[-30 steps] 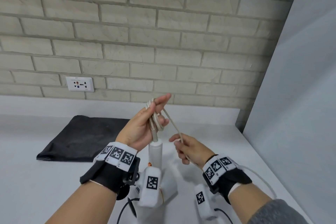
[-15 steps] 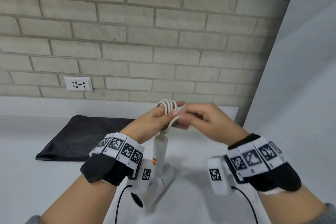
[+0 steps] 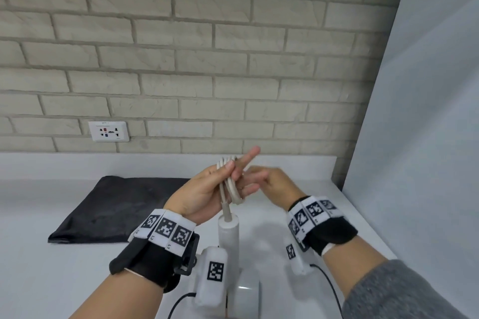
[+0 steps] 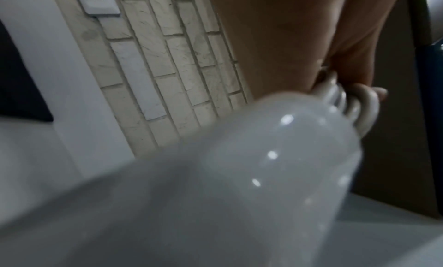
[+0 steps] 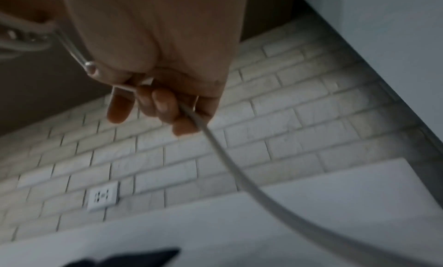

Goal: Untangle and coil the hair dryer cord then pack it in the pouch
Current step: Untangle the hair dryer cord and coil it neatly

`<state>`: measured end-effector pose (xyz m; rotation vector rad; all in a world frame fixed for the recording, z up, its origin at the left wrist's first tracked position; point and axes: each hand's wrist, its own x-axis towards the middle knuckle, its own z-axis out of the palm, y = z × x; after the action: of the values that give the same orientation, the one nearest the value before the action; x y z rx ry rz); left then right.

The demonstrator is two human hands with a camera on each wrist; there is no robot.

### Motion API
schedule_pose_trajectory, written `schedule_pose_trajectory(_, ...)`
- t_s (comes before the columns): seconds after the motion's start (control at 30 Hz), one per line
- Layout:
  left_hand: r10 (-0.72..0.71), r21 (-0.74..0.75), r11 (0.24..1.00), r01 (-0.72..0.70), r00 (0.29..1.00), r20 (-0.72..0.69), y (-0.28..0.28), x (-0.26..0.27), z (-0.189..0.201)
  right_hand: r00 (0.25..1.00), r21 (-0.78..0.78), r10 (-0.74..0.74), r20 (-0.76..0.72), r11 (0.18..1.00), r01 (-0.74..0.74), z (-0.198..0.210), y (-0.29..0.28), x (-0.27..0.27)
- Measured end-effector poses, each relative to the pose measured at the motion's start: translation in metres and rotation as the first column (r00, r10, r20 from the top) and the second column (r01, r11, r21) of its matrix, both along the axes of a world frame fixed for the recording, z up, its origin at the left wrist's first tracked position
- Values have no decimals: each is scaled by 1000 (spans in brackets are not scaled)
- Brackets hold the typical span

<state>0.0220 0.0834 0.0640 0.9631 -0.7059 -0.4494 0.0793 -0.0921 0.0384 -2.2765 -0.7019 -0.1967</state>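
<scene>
At about 9 o'clock from the hands, the black pouch (image 3: 114,208) lies flat on the white counter (image 3: 39,280), with a wall socket (image 3: 108,131) above it at 11 o'clock on the brick wall. At the centre, the left hand (image 3: 207,194) is raised palm-up, forearm slanting up from 7 o'clock; its thumb presses several loops of the pale cord (image 3: 230,184) against the fingers (image 3: 248,158), which stretch toward 1 o'clock with the loops wound around them. Straight below, at 6 o'clock, the white hair dryer (image 3: 229,233) stands handle-up, the cord running into its top. Just right, touching the coil, the right hand (image 3: 277,184) comes in from 4 o'clock, knuckles up; the right wrist view shows its fingers (image 5: 165,104) curled and clamped on the free cord, which trails off toward 5 o'clock.
</scene>
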Motion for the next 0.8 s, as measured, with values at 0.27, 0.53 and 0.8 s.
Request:
schedule_pose_trajectory(0.27, 396, -7, 917, -399, 912, -104, 3, 17, -5, 807, 160, 172, -565, 982, -97, -67, -8, -44)
schedule_pose_trajectory(0.53, 577, 269, 727, -631, 775, 259, 2, 29, 0, 974, -79, 209, -89, 973, -216, -9, -34, -87)
schedule_pose_trajectory(0.8, 140, 473, 847, -243, 960, 244, -13, 13, 16, 936, 192, 98, 339, 966, -171, 92, -32, -70)
